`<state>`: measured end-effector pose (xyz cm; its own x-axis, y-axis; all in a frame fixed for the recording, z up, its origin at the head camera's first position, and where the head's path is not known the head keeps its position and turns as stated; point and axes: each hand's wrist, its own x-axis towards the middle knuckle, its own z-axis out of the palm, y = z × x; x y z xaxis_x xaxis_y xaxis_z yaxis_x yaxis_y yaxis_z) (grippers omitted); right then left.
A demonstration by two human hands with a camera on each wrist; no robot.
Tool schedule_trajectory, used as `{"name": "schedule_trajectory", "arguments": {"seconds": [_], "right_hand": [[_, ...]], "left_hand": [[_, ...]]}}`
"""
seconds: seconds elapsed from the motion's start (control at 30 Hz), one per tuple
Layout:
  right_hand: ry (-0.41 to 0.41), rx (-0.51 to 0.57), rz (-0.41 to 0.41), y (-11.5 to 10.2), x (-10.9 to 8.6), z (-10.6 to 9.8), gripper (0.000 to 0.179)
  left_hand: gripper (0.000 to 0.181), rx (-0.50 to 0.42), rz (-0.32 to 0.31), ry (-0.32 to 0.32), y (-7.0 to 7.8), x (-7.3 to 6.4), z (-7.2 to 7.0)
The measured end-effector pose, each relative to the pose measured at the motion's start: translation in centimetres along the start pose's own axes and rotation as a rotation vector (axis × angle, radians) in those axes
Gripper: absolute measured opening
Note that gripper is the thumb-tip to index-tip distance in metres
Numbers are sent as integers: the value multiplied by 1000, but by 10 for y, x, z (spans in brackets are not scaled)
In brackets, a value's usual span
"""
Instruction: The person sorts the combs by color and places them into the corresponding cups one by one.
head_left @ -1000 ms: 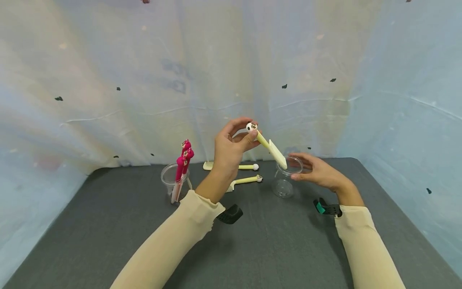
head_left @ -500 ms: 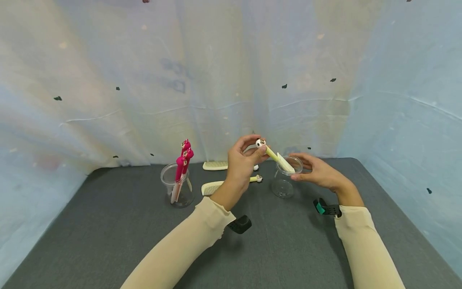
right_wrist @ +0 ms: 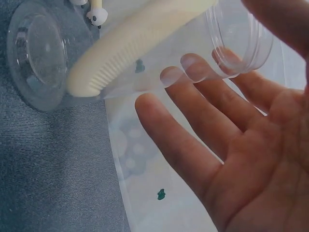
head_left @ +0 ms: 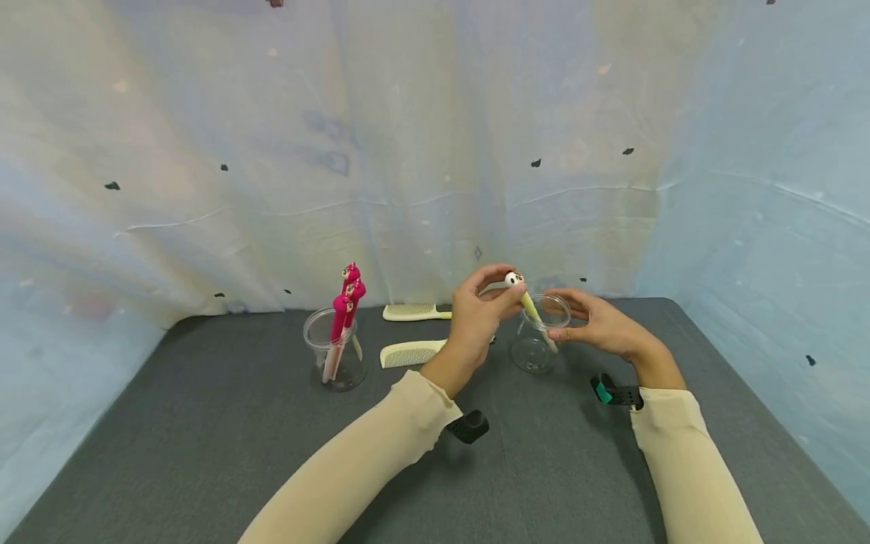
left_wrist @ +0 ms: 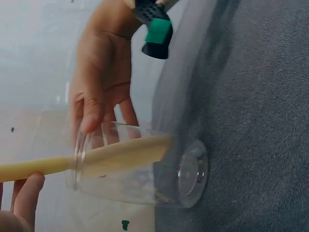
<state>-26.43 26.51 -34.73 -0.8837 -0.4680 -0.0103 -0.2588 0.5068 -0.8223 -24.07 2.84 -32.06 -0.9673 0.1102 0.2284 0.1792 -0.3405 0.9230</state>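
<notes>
My left hand (head_left: 476, 313) pinches a pale yellow comb (head_left: 529, 304) near the panda head on its handle. The comb slants down into a clear plastic cup (head_left: 526, 364), teeth end first. In the left wrist view, the comb's blade (left_wrist: 125, 152) shows through the cup wall, inside it. The right wrist view has the tip close to the cup's base (right_wrist: 36, 53). My right hand (head_left: 601, 325) holds the cup near its rim, thumb in front and fingers behind. The cup stands upright on the grey table.
Two more yellow combs (head_left: 414, 311) lie on the table left of the cup, partly hidden by my left hand. Farther left, a second clear cup (head_left: 353, 379) holds several slim items with pink animal heads (head_left: 350, 291). A pale curtain (head_left: 408, 151) hangs behind.
My left hand has moved right and down, lowering the comb from above the rim into the cup and tilting it more upright. The right hand and cup have stayed put.
</notes>
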Motion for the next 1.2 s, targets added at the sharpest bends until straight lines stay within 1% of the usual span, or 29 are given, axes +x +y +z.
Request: {"name": "schedule_trajectory", "arguments": {"seconds": [0.17, 0.33, 0.4, 0.47, 0.53, 0.63, 0.67, 0.77, 0.8, 0.83, 0.9, 0.93, 1.0, 1.03, 1.1, 1.13, 1.2], "right_hand": [[7, -9, 11, 1, 0, -1, 79], [8, -12, 21, 0, 0, -1, 79], [12, -14, 18, -1, 0, -2, 78], [11, -16, 14, -1, -1, -2, 77], [6, -11, 8, 0, 0, -2, 77], [0, -6, 6, 2, 1, -1, 76], [-2, -5, 5, 2, 1, -1, 76], [1, -17, 6, 3, 1, -1, 77], [1, -21, 5, 4, 0, -1, 77], [1, -25, 1, 4, -1, -1, 77], [1, -31, -1, 4, -3, -1, 77], [1, -31, -2, 5, -3, 0, 77], [0, -35, 0, 5, -4, 0, 76], [-1, -37, 4, 6, -4, 0, 76], [0, -44, 7, 6, -3, 1, 76], [0, -46, 5, 5, -2, 1, 76], [1, -52, 2, 3, -1, 1, 76]], "left_hand": [[31, 30, -22, 9, -7, 1, 7], [31, 51, -23, 14, -15, 1, 9], [31, 62, -23, 5, -16, 2, 9], [32, 89, -27, -27, -15, 3, 7], [37, 141, -33, -82, -13, 5, 0], [40, 199, -21, -158, -12, 10, -17], [39, 215, -19, -173, -12, 12, -24], [35, 267, -15, -194, -17, 19, -46], [35, 314, -19, -204, -19, 21, -53], [35, 394, -21, -221, -22, 22, -59], [35, 595, -8, -278, -29, 25, -69], [35, 709, 10, -314, -33, 27, -73], [35, 940, 65, -378, -39, 29, -78], [35, 1032, 101, -402, -41, 30, -80], [37, 1163, 171, -432, -43, 33, -82], [38, 1229, 218, -444, -44, 34, -83], [39, 1341, 295, -472, -45, 35, -83]]}}
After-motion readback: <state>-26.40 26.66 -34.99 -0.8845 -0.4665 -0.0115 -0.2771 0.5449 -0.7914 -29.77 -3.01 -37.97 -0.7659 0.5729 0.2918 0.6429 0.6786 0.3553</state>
